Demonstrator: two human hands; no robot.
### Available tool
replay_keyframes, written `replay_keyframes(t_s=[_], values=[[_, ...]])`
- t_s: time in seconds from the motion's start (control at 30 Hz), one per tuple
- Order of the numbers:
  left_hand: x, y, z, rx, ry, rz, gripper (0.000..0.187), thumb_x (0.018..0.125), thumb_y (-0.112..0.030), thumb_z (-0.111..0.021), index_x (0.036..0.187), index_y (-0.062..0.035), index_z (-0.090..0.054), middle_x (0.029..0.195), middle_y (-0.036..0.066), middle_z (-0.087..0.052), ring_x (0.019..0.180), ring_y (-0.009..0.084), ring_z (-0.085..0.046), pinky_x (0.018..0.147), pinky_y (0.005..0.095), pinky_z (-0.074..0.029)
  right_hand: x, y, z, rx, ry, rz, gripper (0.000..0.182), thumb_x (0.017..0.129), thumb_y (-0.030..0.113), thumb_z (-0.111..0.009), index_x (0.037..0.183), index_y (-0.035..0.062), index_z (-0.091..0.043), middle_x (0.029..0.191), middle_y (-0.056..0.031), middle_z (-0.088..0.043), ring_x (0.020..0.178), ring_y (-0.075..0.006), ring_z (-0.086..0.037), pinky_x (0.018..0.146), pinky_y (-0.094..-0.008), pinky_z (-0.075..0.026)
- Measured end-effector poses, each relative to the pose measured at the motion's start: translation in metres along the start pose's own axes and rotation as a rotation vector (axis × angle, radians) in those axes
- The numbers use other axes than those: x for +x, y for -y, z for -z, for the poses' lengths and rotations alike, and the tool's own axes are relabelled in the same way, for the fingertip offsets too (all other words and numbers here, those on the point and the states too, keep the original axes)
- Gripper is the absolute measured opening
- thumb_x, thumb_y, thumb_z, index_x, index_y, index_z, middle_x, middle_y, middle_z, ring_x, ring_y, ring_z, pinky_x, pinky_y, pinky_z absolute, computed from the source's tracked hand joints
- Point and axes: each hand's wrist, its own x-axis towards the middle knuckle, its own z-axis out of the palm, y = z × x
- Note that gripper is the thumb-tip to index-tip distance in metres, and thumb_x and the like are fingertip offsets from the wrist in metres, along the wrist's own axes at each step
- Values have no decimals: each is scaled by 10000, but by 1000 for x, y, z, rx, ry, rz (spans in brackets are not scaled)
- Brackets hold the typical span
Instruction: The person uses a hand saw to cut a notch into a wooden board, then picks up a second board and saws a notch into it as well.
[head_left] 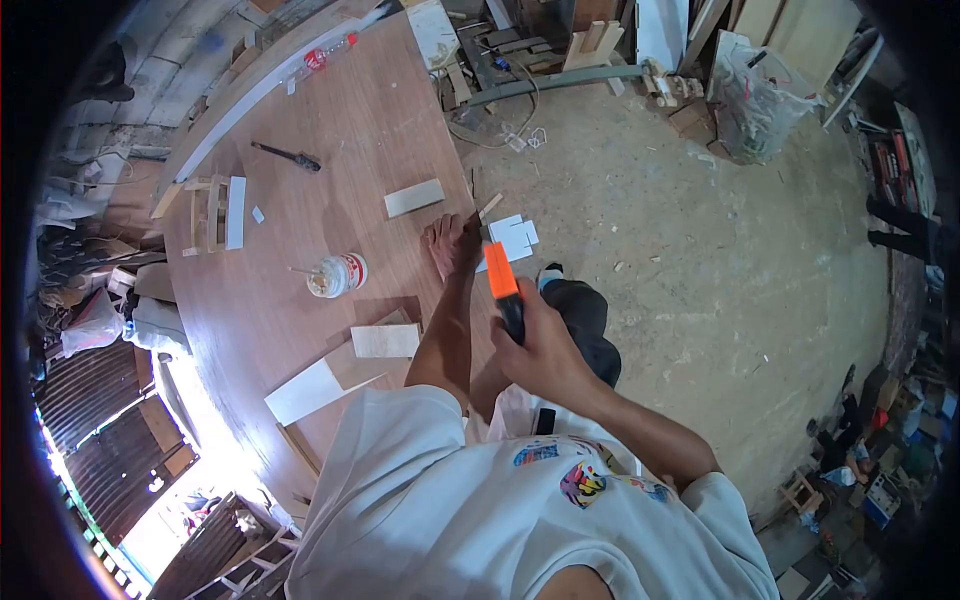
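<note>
My right hand (pixel 545 350) is closed around the black grip of a tool with a bright orange upper part (pixel 500 270). I cannot make out its exact kind. It is raised in front of my body, beside the table's edge. My left hand (pixel 452 243) rests at the edge of the brown wooden table (pixel 350 120), its fingers curled down; what they hold, if anything, is hidden. A thin wood strip (pixel 490 206) shows just past its thumb side. A pale wood block (pixel 414 198) lies beyond the left hand.
On the table are an open jar (pixel 338 275) with a stick in it, a dark tool (pixel 287 156), a plastic bottle (pixel 318 58), a small wooden frame (pixel 212 213) and white-faced boards (pixel 305 391). White pieces (pixel 511 238) lie past the edge. A clear bag (pixel 765 100) stands on the floor.
</note>
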Motion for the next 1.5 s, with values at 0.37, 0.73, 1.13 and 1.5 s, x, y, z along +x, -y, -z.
replay_keyframes(t_s=[0.37, 0.73, 1.13, 1.5], values=[[1, 0, 0, -60, 61, -33, 154, 790, -222, -606, 733, -83, -570, 793, 82, -580, 849, 275, -567, 849, 420, -404, 13, -27, 1, 21, -95, 31, 300, 801, 27, -566, 1078, -37, -471, 692, -166, -522, 596, -233, -518, 586, -355, -432], [4, -2, 3, -44, 59, -7, 202, 810, -263, -611, 720, -85, -578, 787, 76, -578, 837, 266, -568, 870, 410, -392, 16, -32, -1, 12, -82, -77, 175, 827, 20, -546, 990, -5, -488, 724, -61, -463, 672, -91, -439, 613, -275, -396], [4, -4, 4, -1, 62, -11, 210, 824, -262, -602, 709, -87, -594, 781, 70, -592, 836, 252, -578, 888, 404, -386, -1, -26, 0, 55, -100, 38, 300, 794, 10, -568, 1077, -29, -475, 677, -161, -534, 612, -218, -594, 580, -344, -434], [1, -3, 4, -32, 43, 2, 196, 805, -243, -623, 699, -82, -584, 786, 83, -593, 835, 273, -579, 861, 416, -406, 0, -26, -4, -12, -104, 109, 365, 773, 7, -582, 1123, -32, -487, 687, -197, -563, 630, -303, -636, 576, -355, -462]])
